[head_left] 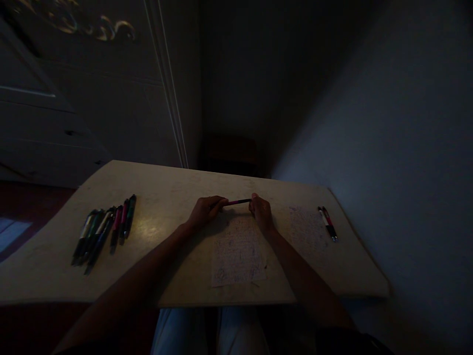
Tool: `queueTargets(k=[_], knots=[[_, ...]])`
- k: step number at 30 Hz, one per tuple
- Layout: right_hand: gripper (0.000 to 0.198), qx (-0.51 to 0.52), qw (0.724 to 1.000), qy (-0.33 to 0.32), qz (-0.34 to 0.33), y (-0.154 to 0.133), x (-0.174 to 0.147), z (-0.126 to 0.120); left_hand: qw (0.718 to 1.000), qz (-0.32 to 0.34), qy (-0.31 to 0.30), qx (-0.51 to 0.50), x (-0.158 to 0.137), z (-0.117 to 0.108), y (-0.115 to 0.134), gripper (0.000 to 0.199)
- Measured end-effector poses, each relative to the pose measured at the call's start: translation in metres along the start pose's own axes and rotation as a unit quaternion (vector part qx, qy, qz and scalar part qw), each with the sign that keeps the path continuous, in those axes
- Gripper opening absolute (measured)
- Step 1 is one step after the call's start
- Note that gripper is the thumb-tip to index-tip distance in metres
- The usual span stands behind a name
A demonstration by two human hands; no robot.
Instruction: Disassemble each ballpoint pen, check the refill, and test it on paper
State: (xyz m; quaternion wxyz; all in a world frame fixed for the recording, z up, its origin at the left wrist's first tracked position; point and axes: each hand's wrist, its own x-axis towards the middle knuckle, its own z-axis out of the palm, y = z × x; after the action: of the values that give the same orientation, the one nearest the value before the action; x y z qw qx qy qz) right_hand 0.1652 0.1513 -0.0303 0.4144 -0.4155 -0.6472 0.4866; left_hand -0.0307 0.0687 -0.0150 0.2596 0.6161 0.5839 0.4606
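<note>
From far away, I see a big grey-blue wall [399,123] on the right. On the left stands a dark cupboard [111,93] with curly trim near its top. Next comes the pale counter [158,187]. A sheet of paper [238,259] full of writing lies on it, near the front edge. More writing [308,229] shows to the right, but it is too dim for me to read.

My left hand [207,208] has its fingers closed on one end of a thin pen [238,202]. My right hand [262,213] pinches the other end, fingers closed too. The pen is dark and pink, and it sits almost flat between my hands, just past the far edge of the paper.

A bunch of pens [100,230] lies on the left, with pink pens [117,219] among them. Two more pens [328,224] lie side by side on the right.
</note>
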Motion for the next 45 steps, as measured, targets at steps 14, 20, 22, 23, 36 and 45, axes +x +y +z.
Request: queueTargets(k=[14,20,22,23,36,45], knots=[[0.065,0.014,0.999,0.032,0.006,0.003,0.002,-0.001,0.999,0.010,0.051,-0.009,0.006,0.000,-0.014,0.033],[0.062,0.048,0.998,0.014,0.042,-0.004,-0.002,0.001,0.999,-0.012,0.041,-0.014,0.007,-0.010,-0.002,0.038],[0.063,0.053,0.997,-0.003,0.049,-0.007,-0.003,0.001,0.999,-0.032,0.037,-0.018,0.005,-0.012,0.001,0.045],[0.063,0.052,0.997,-0.012,0.048,-0.008,-0.003,0.001,0.998,-0.044,0.037,-0.021,0.004,-0.013,0.002,0.049],[0.060,0.055,0.998,0.016,0.019,-0.005,-0.005,0.003,0.997,-0.004,0.054,-0.054,0.008,-0.018,-0.008,0.050],[0.057,0.022,1.000,-0.016,-0.012,-0.007,-0.007,0.004,0.996,-0.057,0.064,-0.036,0.008,-0.018,-0.006,0.053]])
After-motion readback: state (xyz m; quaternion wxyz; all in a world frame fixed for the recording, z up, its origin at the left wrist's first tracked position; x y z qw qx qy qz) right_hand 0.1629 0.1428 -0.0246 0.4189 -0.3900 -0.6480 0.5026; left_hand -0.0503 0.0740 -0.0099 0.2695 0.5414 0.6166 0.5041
